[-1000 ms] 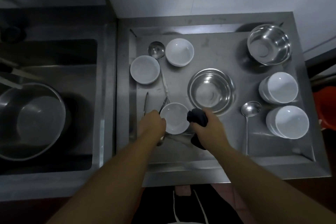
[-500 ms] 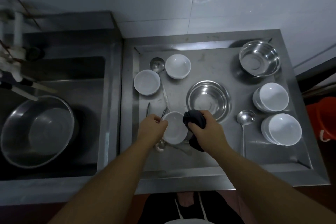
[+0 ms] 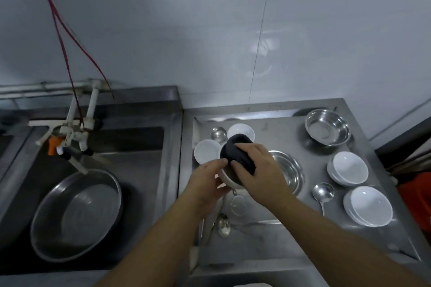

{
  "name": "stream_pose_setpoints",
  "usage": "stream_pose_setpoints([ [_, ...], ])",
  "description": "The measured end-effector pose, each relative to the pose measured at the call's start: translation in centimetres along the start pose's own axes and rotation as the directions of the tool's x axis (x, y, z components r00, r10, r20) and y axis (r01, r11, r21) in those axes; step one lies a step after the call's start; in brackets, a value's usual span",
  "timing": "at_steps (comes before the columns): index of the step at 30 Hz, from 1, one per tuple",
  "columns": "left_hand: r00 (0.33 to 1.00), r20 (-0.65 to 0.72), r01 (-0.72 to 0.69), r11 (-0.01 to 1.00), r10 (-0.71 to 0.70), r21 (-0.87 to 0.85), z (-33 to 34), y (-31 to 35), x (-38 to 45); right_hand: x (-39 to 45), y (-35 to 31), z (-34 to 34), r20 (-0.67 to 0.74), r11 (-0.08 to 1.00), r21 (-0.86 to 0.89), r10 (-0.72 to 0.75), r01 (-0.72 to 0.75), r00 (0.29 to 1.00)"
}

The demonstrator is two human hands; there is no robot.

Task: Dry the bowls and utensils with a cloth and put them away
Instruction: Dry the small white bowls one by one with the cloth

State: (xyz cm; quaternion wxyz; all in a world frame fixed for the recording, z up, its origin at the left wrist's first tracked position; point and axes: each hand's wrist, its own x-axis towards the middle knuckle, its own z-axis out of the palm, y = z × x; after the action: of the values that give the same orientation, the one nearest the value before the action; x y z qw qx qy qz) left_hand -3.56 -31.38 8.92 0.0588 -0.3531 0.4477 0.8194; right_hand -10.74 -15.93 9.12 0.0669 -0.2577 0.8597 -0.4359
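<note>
Steel covers the tabletop (image 3: 268,235), where a small white bowl (image 3: 229,180) is held lifted above the surface by the left hand (image 3: 205,184), its fingers (image 3: 219,162) curled round the near rim. A dark cloth (image 3: 238,152) is pressed into and over the bowl by the right hand (image 3: 258,170), whose fingers are spread and bent over the bunched fabric, so that most of the bowl is hidden. Just behind the hands, two more white bowls (image 3: 207,153) are set side by side near the far left of the tabletop, with a ladle (image 3: 218,134) between them. A steel bowl (image 3: 288,170) is partly hidden behind the right wrist, and another steel bowl (image 3: 327,127) is placed at the far right corner. Two stacks of white bowls (image 3: 348,168) are kept along the right edge, with a second ladle (image 3: 323,193) lying just beside them. A spoon (image 3: 223,225) and other utensils, too blurred to name, are seen under the forearms. A large steel basin (image 3: 77,212) is seated in the sink (image 3: 140,147) to the left, below the taps (image 3: 74,140).
</note>
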Motion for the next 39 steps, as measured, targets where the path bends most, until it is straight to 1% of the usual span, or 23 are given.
stream_pose_setpoints([
  [2,0.998,0.050,-0.037,0.999,0.037,-0.010,0.5,1.5,-0.9,0.2,-1.7,-0.5,0.013,0.999,0.009,-0.047,0.047,0.999],
  [5,0.985,0.160,-0.055,0.998,0.058,-0.021,0.8,3.2,-2.0,0.5,-3.4,-1.4,-0.006,0.995,0.091,-0.031,0.031,1.000],
  [7,0.981,0.185,-0.051,0.998,0.056,-0.032,0.9,3.9,-2.7,0.6,-4.1,-2.1,-0.019,0.990,0.137,-0.033,0.035,0.999],
  [9,0.976,0.209,-0.056,0.997,0.066,-0.057,0.8,4.0,-3.1,0.6,-4.8,-2.8,-0.021,0.984,0.153,-0.084,0.086,0.996],
  [12,0.958,0.276,-0.056,0.995,0.077,-0.086,1.0,4.0,-3.6,0.9,-5.9,-3.5,0.023,0.969,0.136,-0.211,0.206,0.977],
  [15,0.937,0.331,-0.063,0.987,0.109,-0.147,1.4,4.1,-4.1,1.7,-6.9,-4.3,0.092,0.964,0.093,-0.258,0.250,0.962],
  [17,0.934,0.333,-0.075,0.981,0.132,-0.180,1.6,4.2,-4.3,2.1,-7.5,-4.6,0.132,0.957,0.010,-0.290,0.291,0.948],
  [19,0.939,0.305,-0.106,0.978,0.158,-0.181,1.8,4.4,-4.5,2.6,-8.0,-4.8,0.182,0.940,-0.076,-0.315,0.332,0.932],
  [22,0.942,0.267,-0.165,0.974,0.202,-0.154,1.7,4.8,-4.8,3.3,-8.7,-4.9,0.261,0.935,-0.139,-0.284,0.327,0.923],
  [25,0.956,0.189,-0.209,0.973,0.224,-0.098,1.6,5.5,-5.1,3.7,-9.5,-4.8,0.320,0.924,-0.236,-0.220,0.302,0.921],
  [27,0.957,0.152,-0.249,0.968,0.249,-0.017,1.6,6.0,-5.3,4.0,-10.2,-5.0,0.367,0.927,-0.294,-0.115,0.232,0.923],
  [28,0.951,0.151,-0.274,0.962,0.268,0.018,1.5,6.2,-5.3,4.1,-10.7,-5.3,0.384,0.940,-0.293,-0.053,0.176,0.922],
  [31,0.922,0.208,-0.353,0.931,0.328,0.097,1.2,6.9,-5.5,4.7,-11.8,-6.1,0.426,0.968,-0.251,0.102,0.009,0.899],
  [33,0.905,0.243,-0.392,0.907,0.350,0.154,0.9,7.3,-5.5,4.9,-12.1,-6.5,0.457,0.979,-0.170,0.181,-0.114,0.871],
  [34,0.898,0.260,-0.407,0.895,0.355,0.182,0.7,7.3,-5.5,4.9,-12.2,-6.6,0.476,0.975,-0.085,0.219,-0.203,0.852],
  [35,0.891,0.279,-0.419,0.886,0.358,0.199,0.5,7.2,-5.4,4.8,-12.2,-6.8,0.504,0.951,0.025,0.253,-0.307,0.826],
  [36,0.883,0.300,-0.429,0.881,0.361,0.201,0.3,7.1,-5.4,4.5,-12.3,-7.1,0.540,0.898,0.143,0.281,-0.415,0.794],
  [37,0.873,0.323,-0.438,0.878,0.365,0.193,0.1,7.0,-5.5,4.1,-12.3,-7.3,0.581,0.816,0.259,0.295,-0.516,0.758],
  [39,0.848,0.370,-0.460,0.874,0.379,0.159,-0.2,6.9,-5.7,3.2,-12.3,-7.5,0.667,0.588,0.464,0.259,-0.662,0.698],
])
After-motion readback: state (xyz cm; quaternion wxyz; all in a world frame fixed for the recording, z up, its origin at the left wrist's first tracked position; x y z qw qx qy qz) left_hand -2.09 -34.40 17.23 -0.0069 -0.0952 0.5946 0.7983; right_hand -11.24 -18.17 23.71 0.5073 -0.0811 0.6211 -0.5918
